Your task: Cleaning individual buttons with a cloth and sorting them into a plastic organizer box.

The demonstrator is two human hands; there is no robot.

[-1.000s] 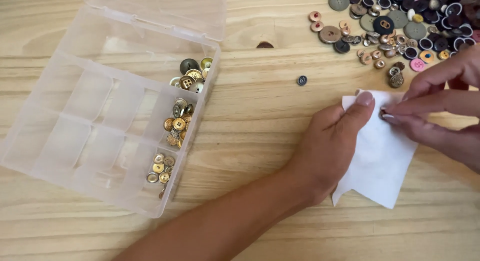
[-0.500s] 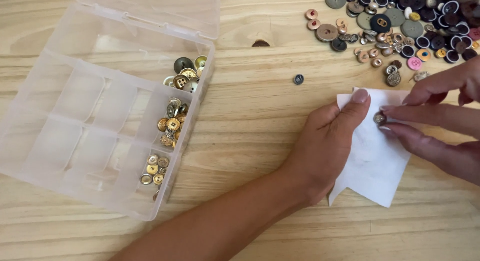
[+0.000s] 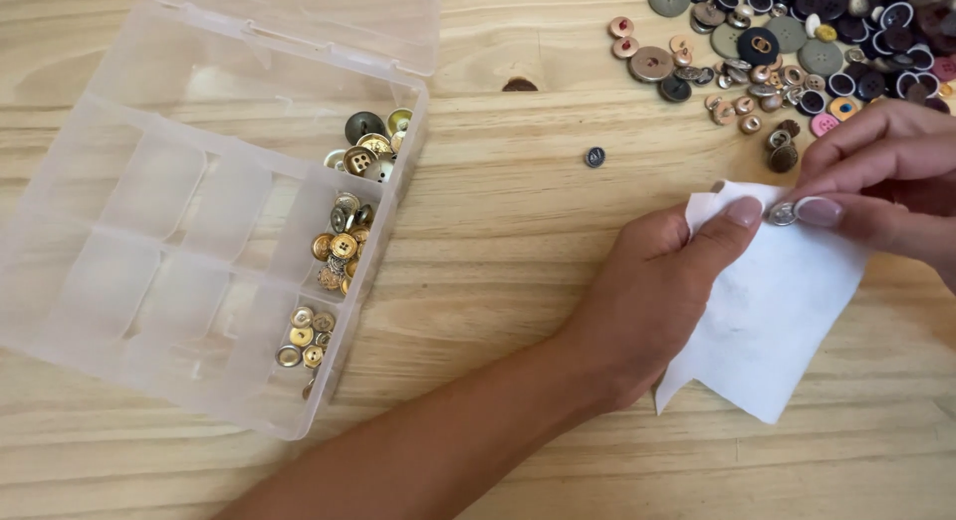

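Shifting slightly left, the right hand [image 3: 876,176] is pinching a small metal button [image 3: 783,213] against the white cloth [image 3: 772,311], which the left hand [image 3: 662,291] is gripping taut over the desk [image 3: 518,251].

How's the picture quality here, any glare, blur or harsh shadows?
Head view: soft, even light and only faint shadows on the pale wooden table; mild sheen on the clear plastic compartment box; the left hand, white cloth and small silver button are sharp; the right hand is cut off by the frame edge.
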